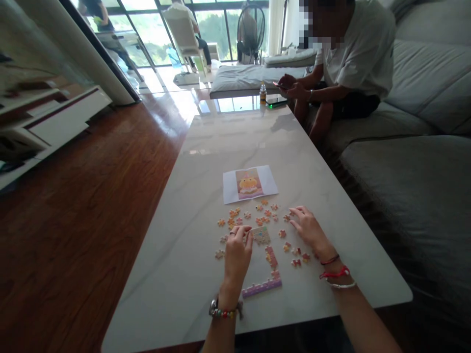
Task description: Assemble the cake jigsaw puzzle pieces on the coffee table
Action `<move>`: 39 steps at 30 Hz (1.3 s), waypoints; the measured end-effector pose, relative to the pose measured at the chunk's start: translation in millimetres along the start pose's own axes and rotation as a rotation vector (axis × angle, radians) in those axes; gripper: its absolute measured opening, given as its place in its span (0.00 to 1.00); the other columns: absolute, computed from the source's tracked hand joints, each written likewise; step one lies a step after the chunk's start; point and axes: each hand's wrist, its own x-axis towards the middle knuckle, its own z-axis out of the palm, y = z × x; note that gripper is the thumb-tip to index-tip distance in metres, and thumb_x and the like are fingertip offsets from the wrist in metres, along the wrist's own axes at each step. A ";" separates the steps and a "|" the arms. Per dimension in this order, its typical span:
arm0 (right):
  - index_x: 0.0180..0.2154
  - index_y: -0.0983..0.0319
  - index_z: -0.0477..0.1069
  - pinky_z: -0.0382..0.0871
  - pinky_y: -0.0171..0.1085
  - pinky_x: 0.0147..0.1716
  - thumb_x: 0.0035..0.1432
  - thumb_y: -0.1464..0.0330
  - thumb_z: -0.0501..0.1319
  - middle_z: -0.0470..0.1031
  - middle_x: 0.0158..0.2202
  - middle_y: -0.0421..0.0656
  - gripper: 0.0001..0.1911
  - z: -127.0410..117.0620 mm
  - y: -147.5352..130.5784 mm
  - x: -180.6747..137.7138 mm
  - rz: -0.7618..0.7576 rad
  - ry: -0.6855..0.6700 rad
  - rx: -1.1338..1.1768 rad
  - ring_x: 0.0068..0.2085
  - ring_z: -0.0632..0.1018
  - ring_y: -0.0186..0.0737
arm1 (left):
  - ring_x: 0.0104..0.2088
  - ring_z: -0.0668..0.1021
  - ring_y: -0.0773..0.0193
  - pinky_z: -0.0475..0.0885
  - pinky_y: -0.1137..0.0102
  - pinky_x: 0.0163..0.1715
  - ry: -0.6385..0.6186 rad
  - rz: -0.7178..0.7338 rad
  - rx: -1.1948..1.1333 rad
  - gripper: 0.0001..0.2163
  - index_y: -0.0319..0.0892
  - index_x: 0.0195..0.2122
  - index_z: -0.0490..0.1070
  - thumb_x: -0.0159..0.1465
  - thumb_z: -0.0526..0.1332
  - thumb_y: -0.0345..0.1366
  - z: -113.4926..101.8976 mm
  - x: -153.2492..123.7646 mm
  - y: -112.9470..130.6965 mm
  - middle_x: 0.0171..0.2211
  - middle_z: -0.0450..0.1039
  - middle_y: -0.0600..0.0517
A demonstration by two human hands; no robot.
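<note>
On the white marbled table, my left hand [237, 255] pinches a small puzzle piece, mostly covered by the fingertips, at the left end of a joined pale green and beige puzzle section [261, 236]. My right hand [308, 228] has its fingers stretched out, the tips at a loose puzzle piece [287, 217]. A joined purple puzzle strip [262, 288] lies nearest me, with a pinkish-red joined column [271, 257] rising from its right end. Loose orange and yellow pieces [263, 220] are scattered beyond my hands, and several reddish ones [296, 251] lie at the right.
A printed sheet [230, 189] with a yellow cartoon figure lies past the pieces. At the table's far end stand a small bottle [262, 93] and a phone [275, 101]. A person [362, 59] sits on the grey sofa [415, 166] at the right, holding a phone.
</note>
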 end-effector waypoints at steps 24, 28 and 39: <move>0.28 0.62 0.70 0.58 0.37 0.35 0.50 0.70 0.61 0.69 0.33 0.43 0.02 -13.5 -25.5 -6.8 -0.163 -0.313 -0.068 0.37 0.70 0.38 | 0.36 0.72 0.63 0.66 0.68 0.38 -0.115 0.057 0.026 0.07 0.42 0.35 0.68 0.58 0.52 0.31 26.7 0.4 11.0 0.35 0.69 0.49; 0.27 0.62 0.70 0.58 0.37 0.35 0.52 0.69 0.59 0.70 0.32 0.43 0.04 -14.7 -19.4 -7.9 -0.179 -0.322 -0.076 0.36 0.71 0.38 | 0.33 0.73 0.65 0.66 0.69 0.37 -0.062 0.017 -0.004 0.06 0.41 0.33 0.68 0.58 0.52 0.32 18.9 6.8 2.1 0.34 0.69 0.50; 0.29 0.63 0.69 0.59 0.38 0.35 0.54 0.68 0.57 0.70 0.33 0.44 0.05 -17.1 -17.7 -17.8 -0.179 -0.249 -0.128 0.36 0.71 0.40 | 0.30 0.73 0.67 0.67 0.69 0.37 0.101 -0.111 -0.033 0.06 0.40 0.32 0.69 0.57 0.53 0.32 -6.5 3.6 -19.7 0.32 0.69 0.50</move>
